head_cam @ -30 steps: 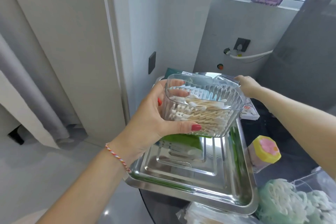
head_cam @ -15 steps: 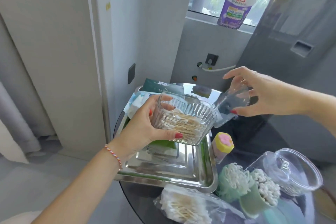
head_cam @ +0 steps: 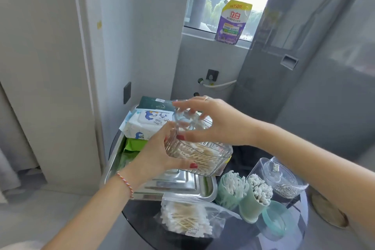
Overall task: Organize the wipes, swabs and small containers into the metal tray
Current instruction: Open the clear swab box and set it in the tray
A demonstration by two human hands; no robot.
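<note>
Clear ribbed swab box (head_cam: 199, 157) looks like rigid plastic, light, probably slick and crackable; best held by its short side walls, kept level. It is see-through, fluted sides, packed with wooden-stick cotton swabs. Left hand (head_cam: 156, 153) clamps it at the near end, thumb across the front, held just above the metal tray (head_cam: 178, 185). Right hand (head_cam: 218, 122) pinches the clear lid (head_cam: 187, 116) with curled fingers, over the box's open top, not seated.
</note>
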